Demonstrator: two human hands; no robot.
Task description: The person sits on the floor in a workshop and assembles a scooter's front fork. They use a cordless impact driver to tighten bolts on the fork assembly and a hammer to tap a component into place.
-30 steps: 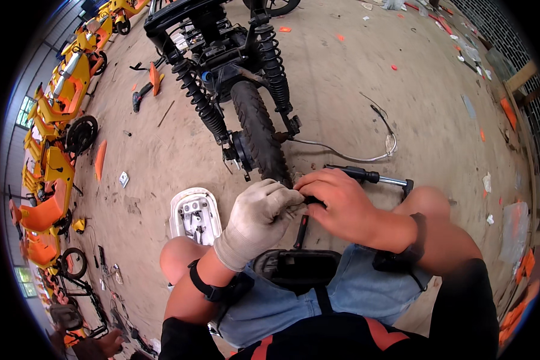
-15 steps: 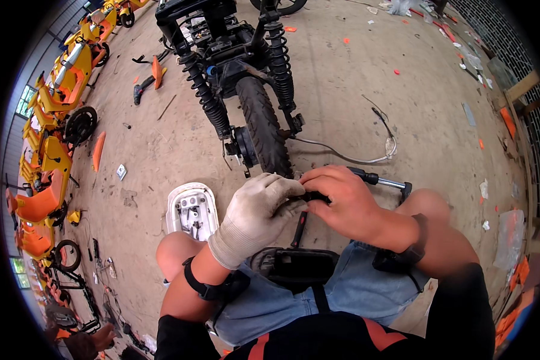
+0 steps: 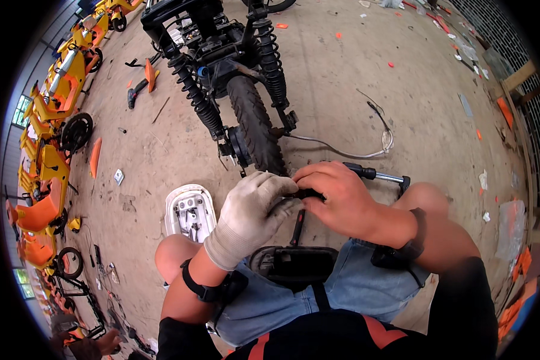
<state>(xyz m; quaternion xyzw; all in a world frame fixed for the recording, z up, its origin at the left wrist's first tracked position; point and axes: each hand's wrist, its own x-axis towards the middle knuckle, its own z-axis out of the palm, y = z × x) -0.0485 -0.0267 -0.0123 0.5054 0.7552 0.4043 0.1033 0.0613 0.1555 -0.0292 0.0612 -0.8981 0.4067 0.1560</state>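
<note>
My left hand (image 3: 255, 210), in an off-white knit glove, meets my bare right hand (image 3: 342, 198) in front of the motorbike's wheel. Between their fingertips both pinch a small black part (image 3: 309, 194); the fingers cover most of it, so its kind cannot be made out. Just beyond stands the wheel's black tyre (image 3: 255, 123), flanked by two black coil-spring shock absorbers (image 3: 195, 96). Below the hands lies a tool with a black and red handle (image 3: 298, 227). Past my right hand rests a long-handled wrench (image 3: 378, 174) with a chrome shaft.
A white tray (image 3: 208, 207) with small metal parts sits by my left knee. A dark open container (image 3: 294, 250) is between my thighs. A grey cable (image 3: 342, 151) trails from the wheel. A drill (image 3: 136, 93) lies at far left, near yellow scooters (image 3: 51, 162). Another person's hand (image 3: 108, 342) shows lower left.
The view has shifted slightly, so the bike appears a little further left and higher. Both hands keep their hold on the small black part, with only slight finger movement.
</note>
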